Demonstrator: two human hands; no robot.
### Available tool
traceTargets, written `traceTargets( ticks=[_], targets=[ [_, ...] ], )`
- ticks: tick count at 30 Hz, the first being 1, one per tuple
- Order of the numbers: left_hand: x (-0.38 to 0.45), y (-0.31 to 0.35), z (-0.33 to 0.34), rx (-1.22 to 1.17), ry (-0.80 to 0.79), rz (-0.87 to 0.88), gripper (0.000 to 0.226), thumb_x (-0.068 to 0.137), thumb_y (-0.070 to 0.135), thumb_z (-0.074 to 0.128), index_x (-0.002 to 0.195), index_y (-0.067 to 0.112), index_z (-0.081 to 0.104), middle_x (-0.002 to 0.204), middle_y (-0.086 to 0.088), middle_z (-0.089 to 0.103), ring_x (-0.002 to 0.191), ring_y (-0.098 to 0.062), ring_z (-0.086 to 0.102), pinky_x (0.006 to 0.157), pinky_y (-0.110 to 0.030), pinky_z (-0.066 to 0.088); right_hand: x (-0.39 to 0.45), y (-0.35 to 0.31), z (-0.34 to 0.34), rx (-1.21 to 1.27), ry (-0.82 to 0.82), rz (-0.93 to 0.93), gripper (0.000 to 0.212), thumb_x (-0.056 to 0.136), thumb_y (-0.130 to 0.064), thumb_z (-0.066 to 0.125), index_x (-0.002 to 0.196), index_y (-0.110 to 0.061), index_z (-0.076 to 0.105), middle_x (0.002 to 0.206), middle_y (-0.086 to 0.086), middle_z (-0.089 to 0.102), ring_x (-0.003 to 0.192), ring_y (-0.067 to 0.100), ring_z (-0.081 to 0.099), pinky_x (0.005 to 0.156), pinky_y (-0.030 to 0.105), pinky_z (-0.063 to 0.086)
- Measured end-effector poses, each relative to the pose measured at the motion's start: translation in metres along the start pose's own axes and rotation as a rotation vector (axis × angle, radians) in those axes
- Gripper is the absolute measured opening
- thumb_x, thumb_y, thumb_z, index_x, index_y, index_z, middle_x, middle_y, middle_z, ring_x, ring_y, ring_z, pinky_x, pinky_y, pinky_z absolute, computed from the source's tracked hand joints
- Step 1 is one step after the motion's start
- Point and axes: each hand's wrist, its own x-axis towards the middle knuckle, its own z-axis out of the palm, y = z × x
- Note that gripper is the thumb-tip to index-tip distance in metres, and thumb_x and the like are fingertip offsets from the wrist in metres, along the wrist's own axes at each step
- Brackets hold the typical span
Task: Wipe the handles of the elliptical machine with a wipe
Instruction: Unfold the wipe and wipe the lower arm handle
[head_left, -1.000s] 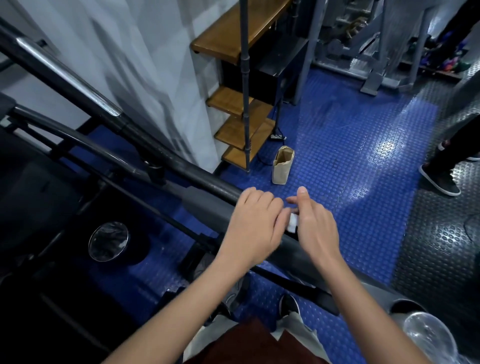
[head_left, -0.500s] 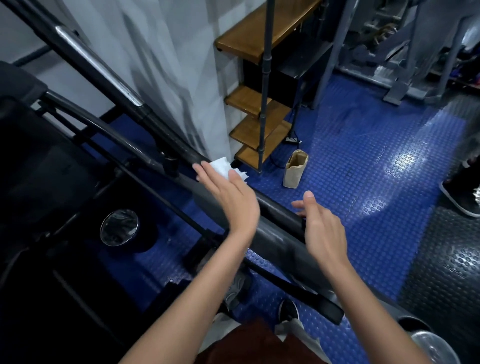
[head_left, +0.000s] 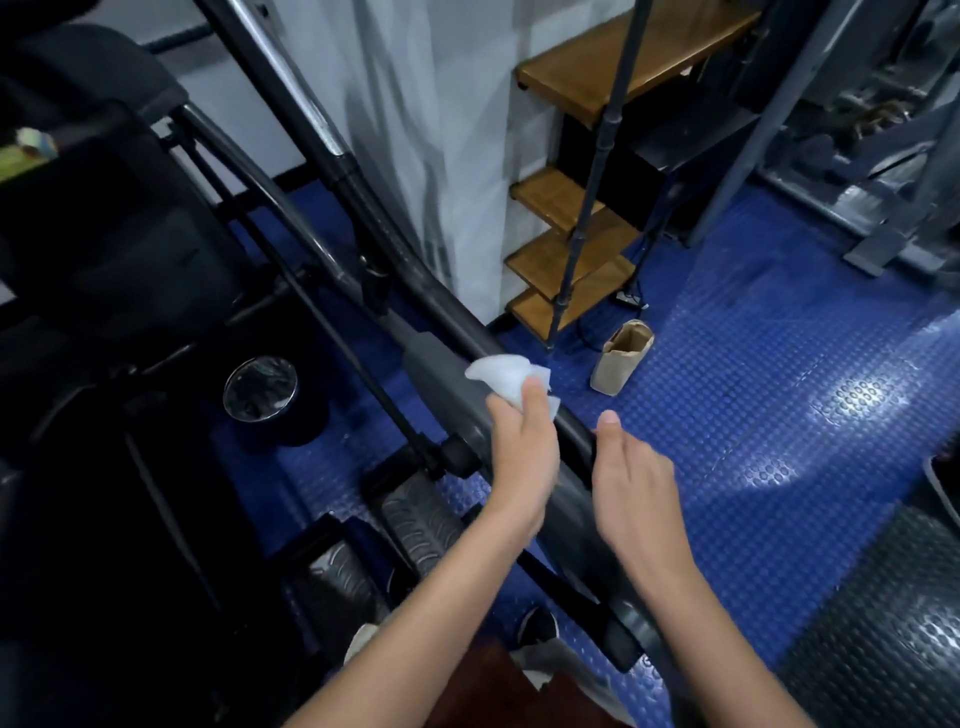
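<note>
Left hand (head_left: 524, 447): it is gripping a crumpled white wipe (head_left: 501, 379), fingers curled around the near end while the loose far end is sticking out past the fingertips.
Wipe position: it is lying against the long dark grey tubular handle bar of the elliptical machine (head_left: 447, 332), just where the flat grey sleeve is meeting the round tube.
Right hand (head_left: 634, 478): it is hovering just right of the bar with relaxed fingers, holding nothing; whether the palm is touching the bar I cannot tell.
Bar axis: the bar is running diagonally from far left, high in the view, to near right, passing between the two forearms.
Key relation: the untouched length of the bar is stretching away from the left hand toward far left, so the stroke is probably needing to travel along that axis; the left hand is the nearer one and is already carrying the wipe.
Step, as I judge it: wiping is only getting started on this handle.
Surroundings: a brown paper bag (head_left: 621, 358) is standing on the blue studded rubber floor (head_left: 753, 389) to the right, near wooden shelves (head_left: 571, 249); a round black bin with a clear liner (head_left: 262, 387) is sitting left of the bar.
</note>
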Motion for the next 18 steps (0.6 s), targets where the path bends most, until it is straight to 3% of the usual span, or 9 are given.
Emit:
traceTargets(
  ticks=[2, 5, 9, 12, 15, 18],
  targets=[
    [0.022, 0.015, -0.001, -0.053, 0.079, -0.022, 0.043, 0.106, 0.041, 0.043, 0.138, 0.012, 0.042, 0.127, -0.005, 0.064, 0.112, -0.015, 0.061, 0.086, -0.026, 0.043, 0.001, 0.0, -0.002, -0.094, -0.045, -0.017, 0.066, 0.108, -0.045, 0.023, 0.06, -0.008, 0.05, 0.061, 0.007, 0.062, 0.066, 0.023, 0.059, 0.066, 0.041, 0.041],
    [0.042, 0.032, -0.004, -0.166, 0.136, -0.026, 0.044, 0.105, 0.039, 0.047, 0.135, 0.008, 0.047, 0.109, -0.003, 0.069, 0.1, -0.014, 0.065, 0.096, -0.033, 0.047, 0.009, 0.008, -0.002, -0.214, -0.092, -0.046, 0.06, 0.108, -0.043, 0.025, 0.066, -0.006, 0.049, 0.062, 0.004, 0.063, 0.073, 0.029, 0.063, 0.065, 0.039, 0.039],
    [0.022, 0.021, 0.005, -0.187, 0.134, -0.01, 0.04, 0.107, 0.049, 0.04, 0.126, 0.014, 0.049, 0.1, -0.003, 0.069, 0.088, -0.012, 0.065, 0.079, -0.028, 0.047, 0.014, 0.007, 0.001, -0.075, -0.142, 0.056, 0.06, 0.102, -0.046, 0.025, 0.07, -0.009, 0.059, 0.071, 0.013, 0.07, 0.073, 0.035, 0.068, 0.079, 0.049, 0.054],
    [-0.009, -0.001, 0.018, -0.162, 0.054, -0.09, 0.033, 0.106, 0.048, 0.041, 0.117, 0.018, 0.048, 0.102, -0.004, 0.07, 0.087, -0.012, 0.066, 0.082, -0.033, 0.055, 0.012, 0.001, -0.005, -0.054, -0.141, 0.077, 0.054, 0.106, -0.039, 0.028, 0.081, -0.007, 0.064, 0.084, 0.014, 0.068, 0.087, 0.032, 0.062, 0.081, 0.046, 0.048],
    [-0.012, -0.006, 0.021, -0.171, 0.034, -0.117, 0.039, 0.105, 0.047, 0.045, 0.126, 0.014, 0.045, 0.103, -0.002, 0.071, 0.097, -0.016, 0.069, 0.091, -0.038, 0.056, 0.008, -0.002, -0.006, -0.048, -0.141, 0.109, 0.057, 0.105, -0.042, 0.026, 0.081, -0.007, 0.064, 0.087, 0.015, 0.068, 0.087, 0.03, 0.059, 0.081, 0.045, 0.048],
    [0.019, 0.011, 0.013, -0.155, 0.108, -0.071, 0.046, 0.104, 0.043, 0.046, 0.136, 0.009, 0.044, 0.093, -0.001, 0.072, 0.095, -0.017, 0.065, 0.086, -0.034, 0.047, 0.007, -0.001, -0.004, -0.037, -0.134, 0.131, 0.055, 0.099, -0.045, 0.029, 0.075, -0.009, 0.063, 0.075, 0.015, 0.07, 0.078, 0.035, 0.066, 0.079, 0.046, 0.053]
  ],
)
